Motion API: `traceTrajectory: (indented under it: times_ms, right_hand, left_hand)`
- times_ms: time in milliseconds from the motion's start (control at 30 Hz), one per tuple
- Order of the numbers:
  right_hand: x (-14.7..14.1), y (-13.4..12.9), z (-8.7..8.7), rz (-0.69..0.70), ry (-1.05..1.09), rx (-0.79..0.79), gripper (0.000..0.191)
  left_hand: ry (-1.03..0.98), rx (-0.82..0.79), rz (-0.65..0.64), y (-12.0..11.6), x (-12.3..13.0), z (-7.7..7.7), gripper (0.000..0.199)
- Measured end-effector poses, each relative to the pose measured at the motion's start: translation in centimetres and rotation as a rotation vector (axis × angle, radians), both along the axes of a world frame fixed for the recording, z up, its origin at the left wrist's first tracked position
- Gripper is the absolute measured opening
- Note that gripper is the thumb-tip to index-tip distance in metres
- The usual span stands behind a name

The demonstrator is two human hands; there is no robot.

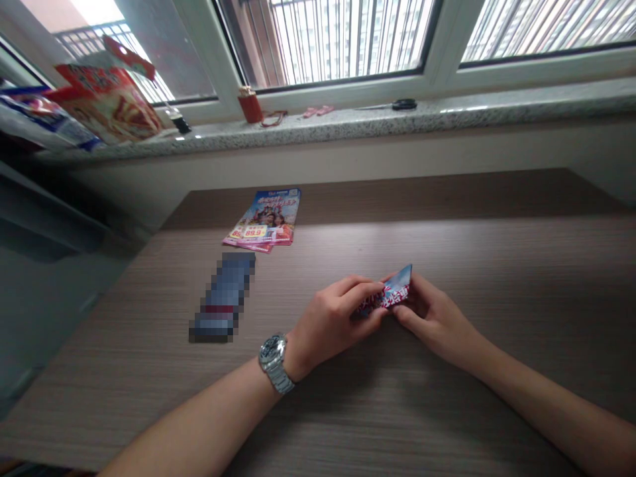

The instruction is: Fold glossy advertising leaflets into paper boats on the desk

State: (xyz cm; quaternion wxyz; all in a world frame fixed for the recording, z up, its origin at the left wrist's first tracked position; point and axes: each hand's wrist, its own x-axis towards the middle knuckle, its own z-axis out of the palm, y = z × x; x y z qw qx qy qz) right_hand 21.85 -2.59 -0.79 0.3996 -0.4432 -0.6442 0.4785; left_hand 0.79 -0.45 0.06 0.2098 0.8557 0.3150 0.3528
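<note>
Between my two hands is a small folded paper leaflet, blue with red and white print. My left hand, with a metal watch on its wrist, pinches the leaflet's left part and covers much of it. At the right edge, my right hand grips the paper between thumb and fingers. Both hands are just above the brown wooden table. How the hidden side of the leaflet is folded I cannot tell.
Colourful flyers lie stacked at the table's back left. Nearer me is a blurred-out dark phone-shaped object. The granite windowsill holds a red lighter-like container, black-handled scissors and snack bags.
</note>
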Motion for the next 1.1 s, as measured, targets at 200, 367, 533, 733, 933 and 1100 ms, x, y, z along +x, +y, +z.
traceTrajectory:
  times_ms: [200,367,533,733,933,1100]
  right_hand:
    - [-0.1,0.0,0.2,-0.025,-0.056,0.020,0.027]
    - [0.0,0.1,0.0,-0.016,-0.038,0.007,0.024]
    - [0.2,0.1,-0.4,0.033,0.018,-0.043,0.019]
    - [0.2,0.3,-0.7,0.049,0.063,-0.060,0.025]
    - [0.3,0.3,-0.9,0.043,0.108,-0.064,0.026]
    - [0.3,0.3,-0.7,0.025,0.098,-0.038,0.025]
  left_hand:
    - [-0.001,-0.001,0.016,0.0,0.0,0.2,0.031]
    - [-0.013,-0.007,0.007,0.0,0.1,0.2,0.030]
    - [-0.032,0.003,-0.001,0.1,0.0,0.3,0.031]
    - [-0.057,-0.015,-0.005,0.2,0.0,0.4,0.028]
    - [-0.060,-0.042,-0.007,0.1,-0.1,0.5,0.032]
    - [-0.068,-0.062,-0.003,0.1,-0.2,0.7,0.029]
